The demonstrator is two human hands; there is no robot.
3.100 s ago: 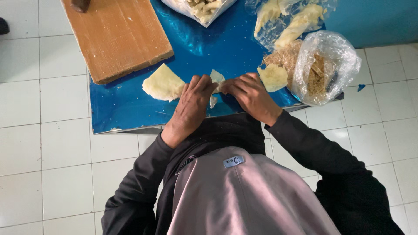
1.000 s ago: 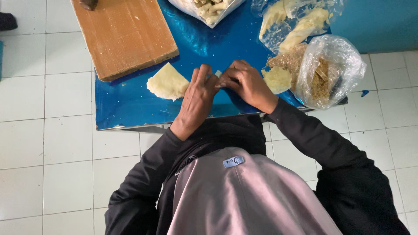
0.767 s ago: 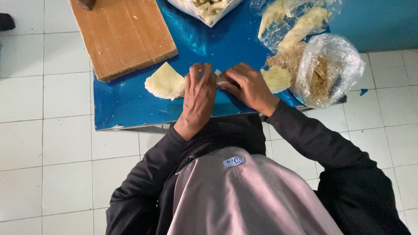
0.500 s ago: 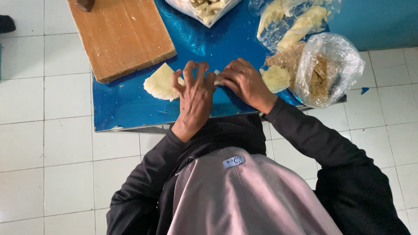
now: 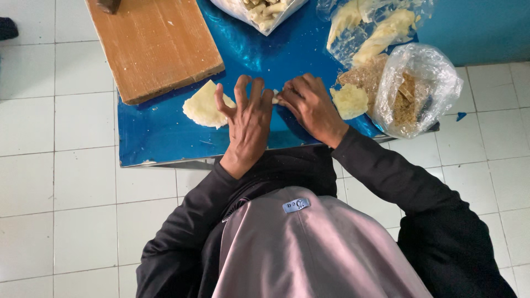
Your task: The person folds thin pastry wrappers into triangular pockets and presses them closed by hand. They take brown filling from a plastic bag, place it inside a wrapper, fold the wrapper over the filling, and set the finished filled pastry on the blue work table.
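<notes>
Fingers of the left hand (image 5: 247,124) are fanned wide and lifted, palm down over the blue worktop (image 5: 154,138), gripping nothing. Only the fingertips near the index side come close to the small pale roll of dough (image 5: 274,97) that sits between the two hands. Right hand (image 5: 309,105) is the one actually on it: fingers curled narrow, tips pinched down onto the roll's right end, pressing it against the worktop.

Now the relation that counts. That roll lies just ahead of the left fingertips and immediately left of the right fingertips, with its long axis running roughly left to right, parallel to the near edge of the worktop. Most of it is hidden under the knuckles, so its full length can't be read. Right hand is nearer, in contact; left hand is just beside it, whether touching I can't tell.

Off to the left, a flat pale wrapper sheet (image 5: 203,105) lies near the left thumb, tucked against the near edge of the wooden board (image 5: 157,44). On the right side, a lump of pale dough (image 5: 350,101) rests just beside the right hand, and a clear plastic bag of brown crumbs (image 5: 419,88) sits at the worktop's right near corner.
</notes>
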